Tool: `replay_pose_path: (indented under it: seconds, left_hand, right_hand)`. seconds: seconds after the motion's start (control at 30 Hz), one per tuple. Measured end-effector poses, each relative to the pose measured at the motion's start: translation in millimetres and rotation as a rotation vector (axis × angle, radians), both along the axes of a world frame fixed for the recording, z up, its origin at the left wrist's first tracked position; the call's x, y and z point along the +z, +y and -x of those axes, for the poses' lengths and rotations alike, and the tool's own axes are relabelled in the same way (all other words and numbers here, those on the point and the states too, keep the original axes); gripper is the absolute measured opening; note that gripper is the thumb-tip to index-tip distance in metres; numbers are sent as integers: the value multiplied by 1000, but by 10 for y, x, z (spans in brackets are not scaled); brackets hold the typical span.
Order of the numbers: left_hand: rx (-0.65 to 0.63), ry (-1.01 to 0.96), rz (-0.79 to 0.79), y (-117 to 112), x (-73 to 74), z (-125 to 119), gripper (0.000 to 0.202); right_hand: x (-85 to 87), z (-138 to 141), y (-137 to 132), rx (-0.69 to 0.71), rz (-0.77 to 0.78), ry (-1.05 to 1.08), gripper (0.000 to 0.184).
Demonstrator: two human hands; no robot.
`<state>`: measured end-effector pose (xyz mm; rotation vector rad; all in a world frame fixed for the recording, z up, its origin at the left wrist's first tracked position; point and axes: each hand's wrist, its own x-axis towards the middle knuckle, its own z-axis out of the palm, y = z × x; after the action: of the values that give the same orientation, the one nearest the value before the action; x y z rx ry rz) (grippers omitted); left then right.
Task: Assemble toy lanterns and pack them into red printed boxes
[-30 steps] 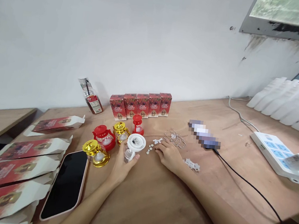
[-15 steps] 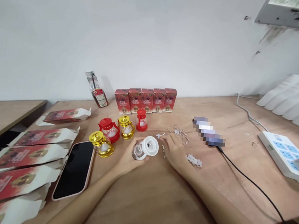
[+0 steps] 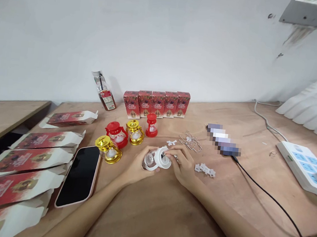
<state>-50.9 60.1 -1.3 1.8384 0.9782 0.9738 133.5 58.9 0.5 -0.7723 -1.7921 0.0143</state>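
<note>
My left hand is wrapped round a small white lantern with a clear globe. The lantern is tipped over so that its round white base faces right, toward me. At the dark opening in that base, the fingertips of my right hand are pinched together; whatever is between them is too small to make out. Just beyond stand a red lantern, a gold lantern, a second red lantern and a second gold lantern. White plastic pieces lie right of my right hand.
Thin wire handles lie beyond my right hand. Red printed boxes stand near the wall, beside a bottle. Opened boxes and a phone are at left. At right are a blurred-out device, its black cable and a power strip.
My right hand has come up from the table, beside small shiny pieces, to the lantern's base. The lantern's base has tilted further toward the right hand. The view has shifted slightly.
</note>
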Motion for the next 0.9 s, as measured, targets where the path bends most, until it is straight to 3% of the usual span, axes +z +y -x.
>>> replay_pose_path:
  seconds: [0.63, 0.77, 0.9]
  left_hand:
    - [3, 12, 8, 7, -3, 8, 50]
    - [-8, 28, -7, 2, 2, 2, 51]
    - [105, 69, -139, -17, -19, 13, 55]
  right_hand:
    - [52, -8, -24, 68, -5, 3, 15]
    - [57, 1, -26, 20, -7, 40, 16]
    - [39, 16, -27, -17, -3, 40, 15]
